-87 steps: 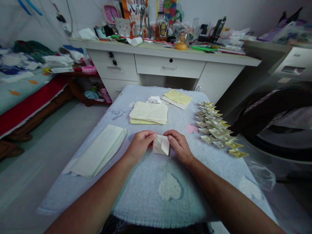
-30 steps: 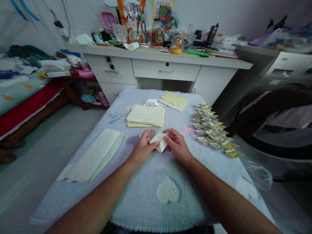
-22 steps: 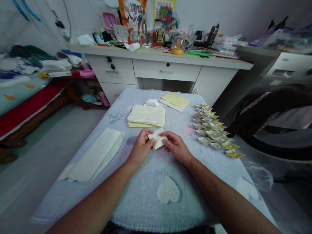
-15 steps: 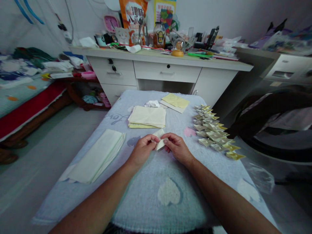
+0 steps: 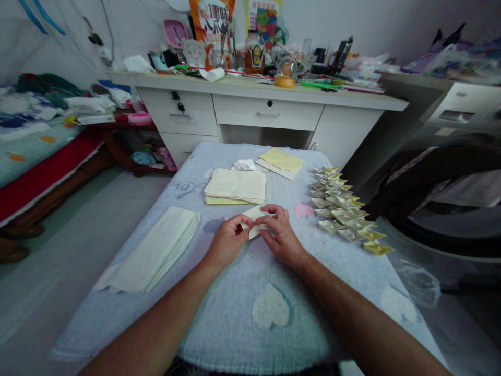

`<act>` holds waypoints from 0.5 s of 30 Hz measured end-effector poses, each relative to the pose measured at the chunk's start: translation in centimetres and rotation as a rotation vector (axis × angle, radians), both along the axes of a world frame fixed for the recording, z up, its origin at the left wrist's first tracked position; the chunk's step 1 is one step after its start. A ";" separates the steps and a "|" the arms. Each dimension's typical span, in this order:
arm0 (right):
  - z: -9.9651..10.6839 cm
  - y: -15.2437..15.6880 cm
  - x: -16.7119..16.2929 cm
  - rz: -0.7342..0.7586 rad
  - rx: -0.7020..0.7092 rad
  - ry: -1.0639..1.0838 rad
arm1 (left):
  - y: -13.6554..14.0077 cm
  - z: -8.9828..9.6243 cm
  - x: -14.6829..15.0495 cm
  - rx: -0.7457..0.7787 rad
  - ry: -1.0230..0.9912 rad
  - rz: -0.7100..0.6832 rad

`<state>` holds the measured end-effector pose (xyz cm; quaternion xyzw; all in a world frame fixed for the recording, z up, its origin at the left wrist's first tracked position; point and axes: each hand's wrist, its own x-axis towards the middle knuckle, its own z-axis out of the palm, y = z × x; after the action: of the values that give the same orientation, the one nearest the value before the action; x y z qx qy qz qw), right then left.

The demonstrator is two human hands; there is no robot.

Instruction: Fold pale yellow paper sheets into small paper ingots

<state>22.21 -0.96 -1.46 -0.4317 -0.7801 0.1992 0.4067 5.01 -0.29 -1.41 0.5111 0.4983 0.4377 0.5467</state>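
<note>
A small piece of folded cream paper (image 5: 253,213) is between my hands above the middle of the cloth-covered table. My left hand (image 5: 229,240) pinches its left side between thumb and fingers. My right hand (image 5: 282,237) is on its right side, fingers bent over it and thumb below, the index finger raised; the fingers cover part of the folds. Just beyond lies a stack of cream and yellow paper sheets (image 5: 236,184). Rows of several folded paper boats (image 5: 342,206), grey-white and yellow, stand to the right.
A long pile of pale paper (image 5: 158,250) lies at the left. Yellow and white sheets (image 5: 281,161) and a crumpled white tissue (image 5: 245,165) are at the back. Beyond stands a white desk (image 5: 270,112) with clutter; a washing machine (image 5: 457,115) is at the right.
My right hand's fingers have lifted and spread across the folded paper, uncovering more of its right side. My left hand keeps its pinch. The view has shifted slightly.
</note>
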 end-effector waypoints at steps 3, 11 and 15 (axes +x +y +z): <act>0.0 -0.1 -0.1 0.015 0.024 -0.035 | 0.1 -0.2 -0.3 0.095 0.114 -0.033; -0.2 0.0 -0.3 -0.009 0.096 -0.077 | 0.3 -1.0 -0.5 0.167 0.243 -0.077; -0.1 -0.1 -0.3 -0.018 0.108 -0.085 | 0.4 -0.9 -0.5 0.157 0.254 -0.085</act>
<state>21.92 -1.02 -1.56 -0.4240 -0.8024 0.1348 0.3977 4.47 0.07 -2.30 0.6243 0.5056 0.3836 0.4555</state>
